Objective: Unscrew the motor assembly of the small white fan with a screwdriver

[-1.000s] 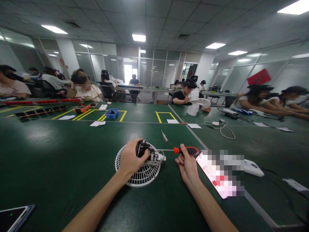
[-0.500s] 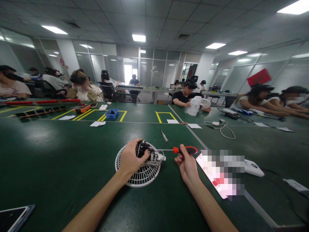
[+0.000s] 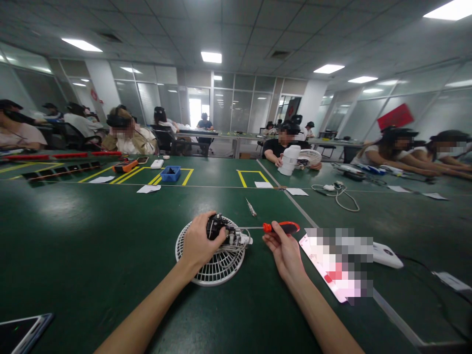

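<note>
My left hand (image 3: 199, 241) is wrapped round a black fan motor (image 3: 215, 227), which sits on a round white fan grille (image 3: 210, 275) lying on the green table. White plastic parts and a loop of pale cable (image 3: 236, 250) lie at the motor's right side. My right hand (image 3: 283, 250) holds a screwdriver (image 3: 285, 227) with a red and black handle, thumb on top and the other fingers partly extended below. The screwdriver's shaft lies level and points left into the motor assembly; its tip is hidden there. Beyond the grille lies a smaller screwdriver (image 3: 251, 207).
Right of my right hand are a lit phone (image 3: 320, 268), partly blurred, and a white device (image 3: 387, 255) with a black cable. Another phone (image 3: 22, 334) lies at the near left. Farther off is a blue bin (image 3: 171, 173). Across the table a person (image 3: 289, 142) handles white fan parts.
My right hand's fingers have loosened and stretched out under the screwdriver handle, which has turned and shifted slightly left. My left hand keeps its hold. The person opposite has tilted the white part.
</note>
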`<state>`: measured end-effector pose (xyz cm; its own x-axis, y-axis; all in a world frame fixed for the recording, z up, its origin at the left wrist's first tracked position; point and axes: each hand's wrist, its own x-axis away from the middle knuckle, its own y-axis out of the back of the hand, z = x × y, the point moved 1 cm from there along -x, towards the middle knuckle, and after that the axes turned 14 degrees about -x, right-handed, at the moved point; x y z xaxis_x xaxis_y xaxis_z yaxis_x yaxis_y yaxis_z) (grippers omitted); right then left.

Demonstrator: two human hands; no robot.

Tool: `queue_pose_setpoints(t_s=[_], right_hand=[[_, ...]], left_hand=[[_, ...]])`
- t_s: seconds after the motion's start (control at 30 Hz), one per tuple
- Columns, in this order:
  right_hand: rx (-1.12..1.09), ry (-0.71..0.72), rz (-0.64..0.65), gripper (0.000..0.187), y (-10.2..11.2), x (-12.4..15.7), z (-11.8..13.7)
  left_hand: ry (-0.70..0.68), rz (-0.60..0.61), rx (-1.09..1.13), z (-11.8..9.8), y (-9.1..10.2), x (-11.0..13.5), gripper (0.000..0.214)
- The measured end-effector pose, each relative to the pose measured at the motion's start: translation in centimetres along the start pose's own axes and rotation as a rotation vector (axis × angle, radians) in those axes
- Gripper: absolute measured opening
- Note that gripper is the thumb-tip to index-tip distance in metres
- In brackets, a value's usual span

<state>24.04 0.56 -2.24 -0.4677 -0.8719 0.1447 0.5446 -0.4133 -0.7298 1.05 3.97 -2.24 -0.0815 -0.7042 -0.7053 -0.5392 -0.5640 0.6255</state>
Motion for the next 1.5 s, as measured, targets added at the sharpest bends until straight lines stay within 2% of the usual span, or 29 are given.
queue_pose_setpoints(t_s=[0.57, 0.9, 1.33, 1.5], right_hand=[[-0.17, -0.001, 0.135, 0.03, 0.89, -0.84, -0.15], [-0.029, -0.088, 0.071, 0.04, 0.4, -0.15, 0.0], [-0.163, -0.044, 0.14, 0.036, 0.21, -0.2, 0.06], [-0.096, -0.074, 0.099, 0.038, 0.27, -0.21, -0.16]], left_hand=[[0.007, 0.001, 0.019, -0.04, -0.12, -0.08, 0.038], [0.005, 0.008, 0.011, -0.03, 0.1, 0.08, 0.037], [0.012, 0.009, 0.002, -0.15, 0.22, -0.04, 0.038], [0.013, 0.016, -0.002, -0.21, 0.23, -0.02, 0.038]])
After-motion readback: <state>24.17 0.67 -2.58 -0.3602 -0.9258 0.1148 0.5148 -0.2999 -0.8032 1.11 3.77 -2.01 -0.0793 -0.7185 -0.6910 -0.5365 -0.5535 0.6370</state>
